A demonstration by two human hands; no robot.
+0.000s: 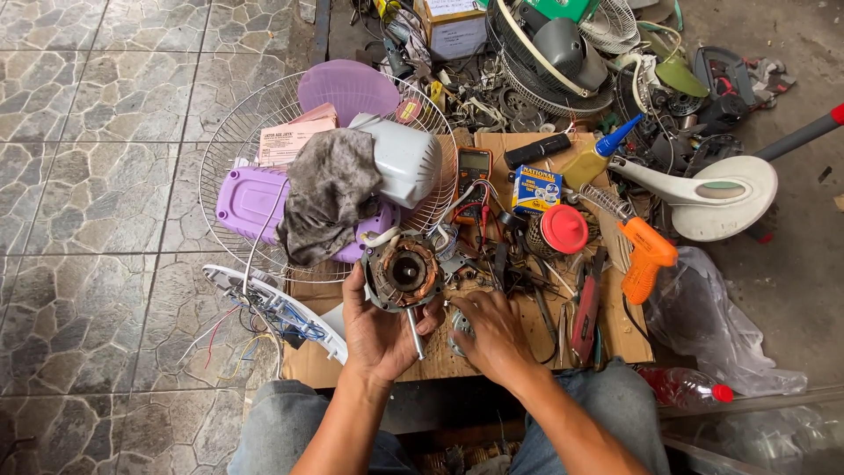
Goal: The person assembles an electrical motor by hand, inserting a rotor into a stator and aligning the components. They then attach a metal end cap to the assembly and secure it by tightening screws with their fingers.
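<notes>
Behind our hands a round white wire fan guard [230, 141] lies flat, holding a lilac plastic fan housing [253, 200] and a grey crumpled rag [329, 195]. On the brown cardboard sheet [629, 334], our left hand [380, 332] cups a round metal fan motor with copper windings [403, 271], fingers curled around it, its steel shaft [415, 332] pointing back toward us. Our right hand [492, 332] rests palm down, fingers bent over 1 small metal part [459, 324].

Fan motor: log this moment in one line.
left hand: holds fan motor | right hand: on small metal part | cardboard underneath
</notes>
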